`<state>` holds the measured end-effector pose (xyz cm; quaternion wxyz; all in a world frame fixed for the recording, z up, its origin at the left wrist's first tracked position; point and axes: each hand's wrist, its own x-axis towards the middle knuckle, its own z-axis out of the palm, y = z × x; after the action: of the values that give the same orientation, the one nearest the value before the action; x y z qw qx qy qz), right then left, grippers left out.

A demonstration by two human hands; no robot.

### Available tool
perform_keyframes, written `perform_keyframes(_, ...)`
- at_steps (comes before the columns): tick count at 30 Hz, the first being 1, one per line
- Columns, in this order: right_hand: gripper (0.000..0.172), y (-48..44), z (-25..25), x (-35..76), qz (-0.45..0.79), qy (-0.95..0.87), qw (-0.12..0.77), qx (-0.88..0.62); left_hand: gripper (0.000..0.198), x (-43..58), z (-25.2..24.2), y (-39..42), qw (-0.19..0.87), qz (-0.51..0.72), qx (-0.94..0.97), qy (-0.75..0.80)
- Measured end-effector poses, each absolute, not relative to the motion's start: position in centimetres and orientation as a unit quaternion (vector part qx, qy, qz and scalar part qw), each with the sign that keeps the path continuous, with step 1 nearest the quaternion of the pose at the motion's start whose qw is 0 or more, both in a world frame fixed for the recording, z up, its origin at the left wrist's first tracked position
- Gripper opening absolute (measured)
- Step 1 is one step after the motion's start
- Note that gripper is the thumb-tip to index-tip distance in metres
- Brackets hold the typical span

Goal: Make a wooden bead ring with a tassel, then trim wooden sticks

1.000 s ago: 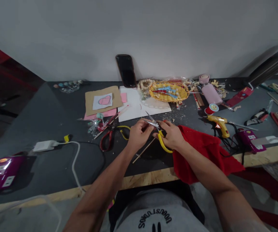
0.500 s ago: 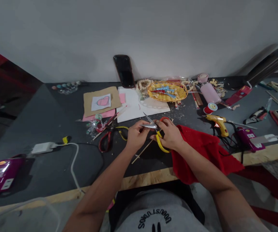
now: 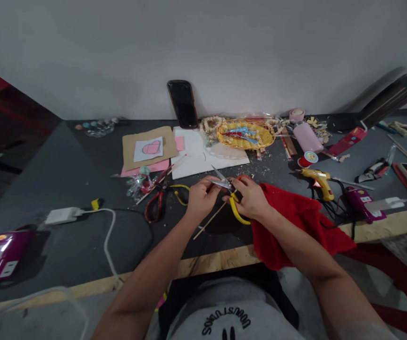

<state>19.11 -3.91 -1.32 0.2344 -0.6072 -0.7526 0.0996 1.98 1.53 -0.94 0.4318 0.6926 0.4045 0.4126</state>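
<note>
My right hand (image 3: pixel 252 198) is wrapped round a pair of scissors (image 3: pixel 237 212) with a yellow handle loop toward me. The scissor blades stand apart and point up and left. My left hand (image 3: pixel 202 196) is closed in a pinch at the lower blade; whatever its fingertips hold is hidden. A thin wooden stick (image 3: pixel 208 222) slants down and left from beneath my right hand, and I cannot tell whether that hand grips it. Under my right wrist spreads a red cloth (image 3: pixel 288 222), partly hanging over the table's front edge.
A yellow basket (image 3: pixel 246 145) with small pieces stands on white board behind my hands. Red-handled pliers (image 3: pixel 155 208) lie left of them. To the right are a yellow glue gun (image 3: pixel 319 182), a red thread spool (image 3: pixel 308 159) and cables. A phone (image 3: pixel 182 105) leans on the wall.
Both hands stay almost in place. The scissor blades have shifted very slightly to the right, still apart.
</note>
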Motion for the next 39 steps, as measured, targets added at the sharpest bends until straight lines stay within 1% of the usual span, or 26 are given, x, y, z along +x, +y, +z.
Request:
perform_keyframes(6, 0.062, -3.8, -1.2, 19.1, 0.08, -0.74, 0.241, -0.623, 0.015, 2.0, -0.7, 1.5, 0.401, 0.427, 0.681, 0.44)
perform_keyframes(12, 0.069, -3.8, -1.2, 19.2, 0.074, -0.757, 0.238, -0.604, 0.014, 1.7, -0.2, 1.4, 0.448, 0.413, 0.669, 0.425)
perform_keyframes(17, 0.075, -3.7, -1.4, 19.4, 0.074, -0.762, 0.258, -0.589, 0.01, 1.5, -0.2, 1.5, 0.472, 0.4, 0.671, 0.409)
perform_keyframes(21, 0.071, -3.7, -1.6, 19.4, 0.093, -0.766, 0.276, -0.572, 0.006, 1.4, 0.0, 1.5, 0.494, 0.391, 0.665, 0.401)
perform_keyframes(25, 0.067, -3.7, -1.8, 19.2, 0.116, -0.766, 0.294, -0.56, 0.008, 1.5, 0.0, 1.5, 0.515, 0.39, 0.654, 0.393)
perform_keyframes(28, 0.066, -3.8, -1.8, 19.2, 0.113, -0.766, 0.284, -0.565, 0.01, 1.6, -0.5, 1.6, 0.525, 0.403, 0.642, 0.388)
perform_keyframes(32, 0.063, -3.8, -1.7, 19.2, 0.116, -0.768, 0.265, -0.571, 0.013, 1.8, -0.8, 1.5, 0.498, 0.419, 0.649, 0.393)
perform_keyframes(36, 0.061, -3.8, -1.7, 19.2, 0.129, -0.76, 0.279, -0.573, 0.013, 1.9, -0.5, 1.3, 0.432, 0.424, 0.69, 0.396)
perform_keyframes(39, 0.061, -3.8, -1.8, 19.1, 0.135, -0.76, 0.289, -0.566, 0.014, 1.8, -0.4, 1.4, 0.423, 0.427, 0.696, 0.392)
